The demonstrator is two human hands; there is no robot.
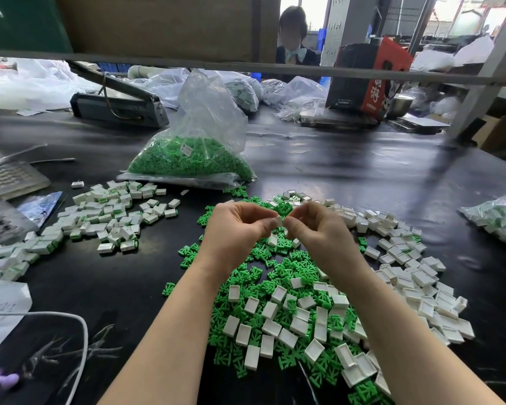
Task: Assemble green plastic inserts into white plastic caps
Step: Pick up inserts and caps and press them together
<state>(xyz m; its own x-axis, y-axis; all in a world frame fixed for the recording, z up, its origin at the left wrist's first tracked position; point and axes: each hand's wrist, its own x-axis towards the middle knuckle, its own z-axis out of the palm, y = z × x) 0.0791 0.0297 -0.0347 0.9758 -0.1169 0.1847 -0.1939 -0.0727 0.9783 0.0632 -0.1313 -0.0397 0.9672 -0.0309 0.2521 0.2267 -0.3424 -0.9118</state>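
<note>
At the centre of the black matte worktable (348, 171), the left hand (234, 229) and the right hand (319, 229) meet with their fingertips together, both pinching one small white rectangular plastic cap (281, 221) between them. Whether a green insert already sits inside that cap cannot be told, since the fingers cover it.

Under and around the forearms, from 3 to 6 o'clock, lies a mixed heap of loose green forked plastic inserts (287, 267) and empty white open-topped plastic caps (415, 276), touching and overlapping.

At 9 to 10 o'clock a separate pile of white caps with green showing at their edges (108, 217) spreads across the table.

At 12 o'clock stands a clear plastic bag filled with green inserts (187, 162), its neck upright. Another clear bag of white parts (500, 220) lies at the 3 o'clock edge.
</note>
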